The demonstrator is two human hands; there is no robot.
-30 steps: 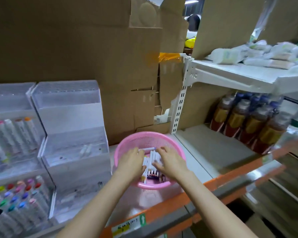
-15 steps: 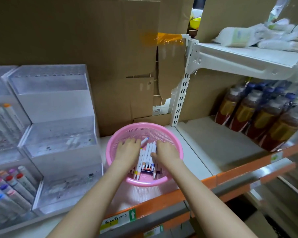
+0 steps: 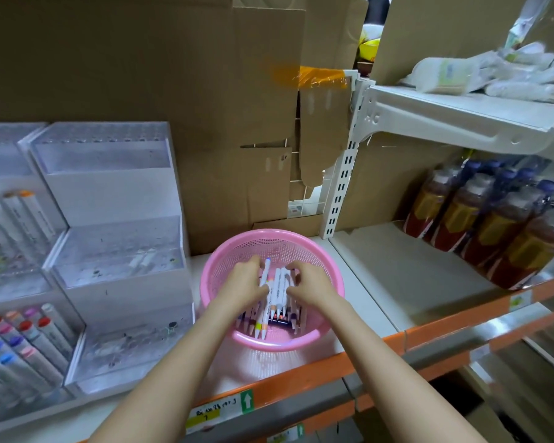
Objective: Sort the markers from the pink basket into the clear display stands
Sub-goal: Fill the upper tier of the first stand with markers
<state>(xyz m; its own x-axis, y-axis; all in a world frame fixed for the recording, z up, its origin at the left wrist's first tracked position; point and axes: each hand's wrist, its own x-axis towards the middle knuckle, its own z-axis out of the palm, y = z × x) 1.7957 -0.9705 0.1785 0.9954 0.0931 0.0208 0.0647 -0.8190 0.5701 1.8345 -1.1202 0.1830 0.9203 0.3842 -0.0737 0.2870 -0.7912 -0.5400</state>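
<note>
Down in the lower middle of the frame, the pink basket [image 3: 315, 251] sits on the white shelf [image 3: 397, 282], just behind its orange front edge [image 3: 461, 321]. Both hands are inside it. The markers [image 3: 277, 302] lie there as a bunch of white barrels with coloured ends, pointing toward the bottom of the frame, caught between the two hands.

The left hand [image 3: 245, 281] comes in from the lower left – its grip is curled round the bunch's left side, with one blue-tipped marker standing out beside the fingers. The right hand [image 3: 311, 284] comes in from the lower right, its grip bent over the upper ends of the markers and its thumb along their side, so it too clasps them.

Left of the basket and just beside it stand the clear display stands [image 3: 109, 193], stepped in three tiers. The nearer one holds only a few small things, too blurred to name. The one at the far left edge carries rows of stored pens [image 3: 23, 340] with coloured caps, upright and tilted back.

Brown cardboard [image 3: 141, 75] fills the upper left and centre behind the shelf. At the right, dark bottles [image 3: 480, 219] in plastic wrap stand at the back of the shelf – above them a white upper shelf [image 3: 461, 107] bears pale wrapped packets [image 3: 461, 71]. A label [image 3: 218, 410] with a green arrow is stuck on the orange edge at bottom centre
</note>
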